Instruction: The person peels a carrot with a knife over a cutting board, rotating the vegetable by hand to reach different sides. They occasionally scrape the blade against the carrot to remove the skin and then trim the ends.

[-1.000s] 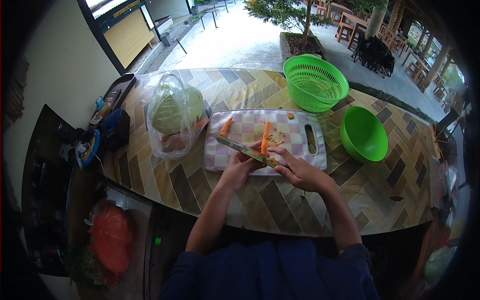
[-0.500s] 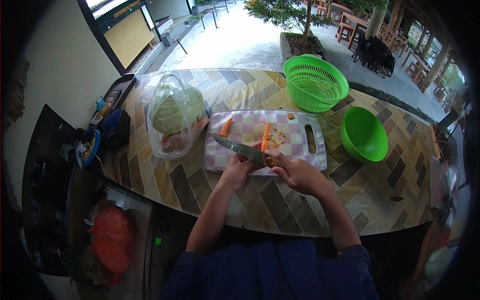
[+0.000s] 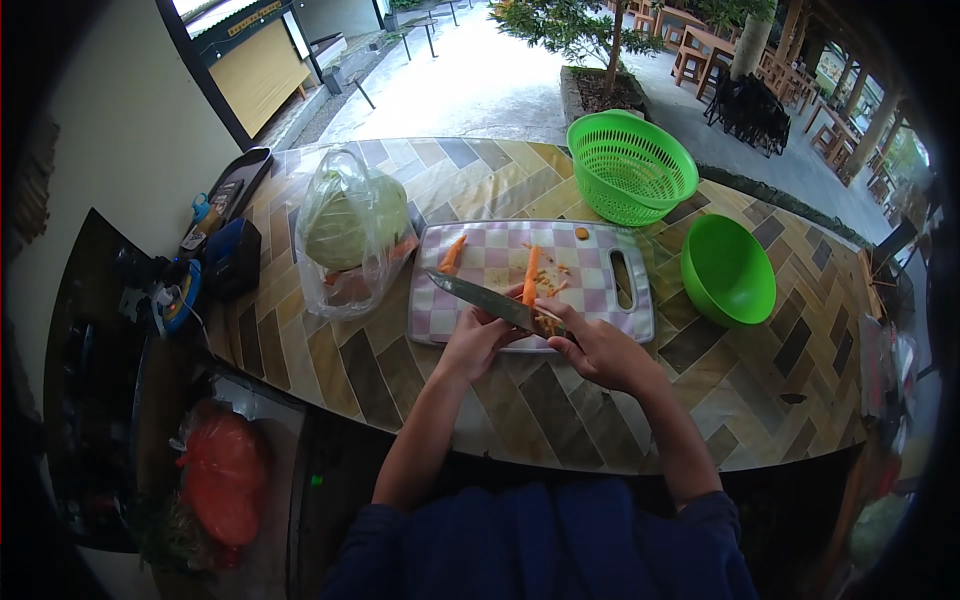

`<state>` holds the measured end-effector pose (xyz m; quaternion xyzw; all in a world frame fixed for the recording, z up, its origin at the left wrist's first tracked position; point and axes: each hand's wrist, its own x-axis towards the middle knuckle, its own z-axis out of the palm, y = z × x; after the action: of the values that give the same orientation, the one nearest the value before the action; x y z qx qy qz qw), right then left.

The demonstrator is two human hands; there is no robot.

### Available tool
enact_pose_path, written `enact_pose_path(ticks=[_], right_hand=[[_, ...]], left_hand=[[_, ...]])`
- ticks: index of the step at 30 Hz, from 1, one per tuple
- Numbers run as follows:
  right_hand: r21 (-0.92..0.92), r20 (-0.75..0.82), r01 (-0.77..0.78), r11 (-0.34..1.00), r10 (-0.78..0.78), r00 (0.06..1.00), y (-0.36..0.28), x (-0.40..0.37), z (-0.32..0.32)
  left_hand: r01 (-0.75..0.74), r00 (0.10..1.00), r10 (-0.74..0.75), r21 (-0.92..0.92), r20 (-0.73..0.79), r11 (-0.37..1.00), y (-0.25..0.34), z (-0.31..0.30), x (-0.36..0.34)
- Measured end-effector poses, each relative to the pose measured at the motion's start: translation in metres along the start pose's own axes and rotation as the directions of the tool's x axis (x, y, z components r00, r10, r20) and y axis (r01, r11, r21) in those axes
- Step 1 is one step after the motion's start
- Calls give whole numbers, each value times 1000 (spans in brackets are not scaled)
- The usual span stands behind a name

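A knife (image 3: 478, 297) is gripped in my right hand (image 3: 608, 352), its blade pointing left over the near edge of the cutting board (image 3: 490, 250). Under the blade, my left hand (image 3: 474, 342) is closed around the lower end of a carrot (image 3: 531, 272) that points away from me; the blade partly hides those fingers. Small orange carrot bits (image 3: 553, 280) lie on the checkered board beside the carrot. Another carrot piece (image 3: 452, 255) rests at the board's left, and a round carrot slice (image 3: 581, 233) is near its far right edge.
Left of the board stands a cabbage (image 3: 350, 220) in a clear plastic bag. A green colander (image 3: 632, 170) and a green bowl (image 3: 728, 270) are on the right of the tiled table (image 3: 560, 420). A red plastic bag (image 3: 225, 475) sits lower left.
Both hands, the knife and the carrot stay in nearly the same place. The knife and right hand have shifted only very slightly.
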<state>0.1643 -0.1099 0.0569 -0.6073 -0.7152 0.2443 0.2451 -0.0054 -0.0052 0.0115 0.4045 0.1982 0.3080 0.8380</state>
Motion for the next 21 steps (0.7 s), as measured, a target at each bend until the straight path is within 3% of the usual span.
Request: enact_pose_path(ticks=[14, 21], right_hand=[[-58, 34, -51, 997, 53, 998, -8, 1, -5], [-119, -31, -14, 993, 10, 999, -4, 1, 1]], left_hand=[[2, 1000, -2, 36, 17, 999, -5, -7, 3], [4, 1000, -4, 75, -6, 997, -5, -6, 2]])
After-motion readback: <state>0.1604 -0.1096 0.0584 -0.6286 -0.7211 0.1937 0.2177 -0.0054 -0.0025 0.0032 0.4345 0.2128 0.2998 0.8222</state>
